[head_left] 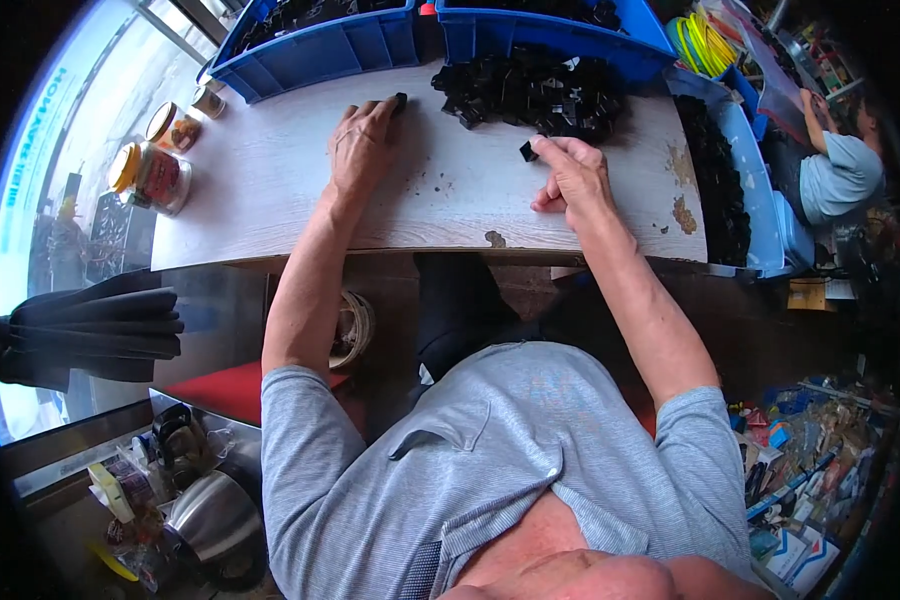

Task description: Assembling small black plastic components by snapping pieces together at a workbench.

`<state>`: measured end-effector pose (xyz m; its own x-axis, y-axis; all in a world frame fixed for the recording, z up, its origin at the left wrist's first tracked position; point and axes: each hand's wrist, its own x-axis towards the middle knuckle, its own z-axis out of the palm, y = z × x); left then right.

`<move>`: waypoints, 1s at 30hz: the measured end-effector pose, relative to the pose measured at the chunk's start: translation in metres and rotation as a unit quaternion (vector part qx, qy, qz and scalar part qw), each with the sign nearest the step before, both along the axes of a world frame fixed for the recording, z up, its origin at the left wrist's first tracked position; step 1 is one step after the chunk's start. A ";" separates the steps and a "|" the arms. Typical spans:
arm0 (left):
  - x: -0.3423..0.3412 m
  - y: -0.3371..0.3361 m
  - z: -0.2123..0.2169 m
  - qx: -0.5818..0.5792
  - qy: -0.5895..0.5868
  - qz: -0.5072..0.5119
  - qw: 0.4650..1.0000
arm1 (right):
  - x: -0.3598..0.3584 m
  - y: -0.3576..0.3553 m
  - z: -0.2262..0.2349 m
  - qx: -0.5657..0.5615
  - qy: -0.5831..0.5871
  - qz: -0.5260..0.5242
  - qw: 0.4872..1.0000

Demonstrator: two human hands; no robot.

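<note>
My left hand [360, 143] reaches over the pale wooden table [440, 215], its fingers closed on a small black part [401, 102] near the left blue bin. Between thumb and forefinger of my right hand [572, 172] is a small black square piece [528, 151], just in front of a pile of black plastic pieces [530, 92]. The pile lies on the tabletop against the right blue bin. What exactly the pieces are is too small to make out.
Two blue bins, left [320, 50] and right [570, 35], line the table's back edge, with black parts inside. Lidded jars [160, 180] stand at the left edge. A light-blue crate [765, 215] of black parts adjoins the right side. Another person [838, 170] works beyond it.
</note>
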<state>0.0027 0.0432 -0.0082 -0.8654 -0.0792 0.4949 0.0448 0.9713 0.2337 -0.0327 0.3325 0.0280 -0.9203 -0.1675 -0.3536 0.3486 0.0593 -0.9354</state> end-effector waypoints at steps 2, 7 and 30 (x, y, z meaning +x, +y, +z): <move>0.002 -0.003 0.000 0.000 -0.001 -0.004 1.000 | 0.001 0.000 0.007 0.023 -0.030 0.022 0.999; 0.004 -0.006 -0.004 0.008 0.040 -0.016 0.999 | 0.003 0.004 0.012 0.073 -0.052 0.055 0.994; 0.005 0.104 0.003 0.150 0.018 -0.243 0.958 | -0.007 0.002 0.010 0.198 0.029 0.138 0.970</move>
<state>0.0082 0.1469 -0.0055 -0.8192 0.1852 0.5427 0.4872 0.7239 0.4884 -0.0395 0.3341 0.0379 -0.8805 -0.2716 -0.3885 0.2155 0.5006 -0.8384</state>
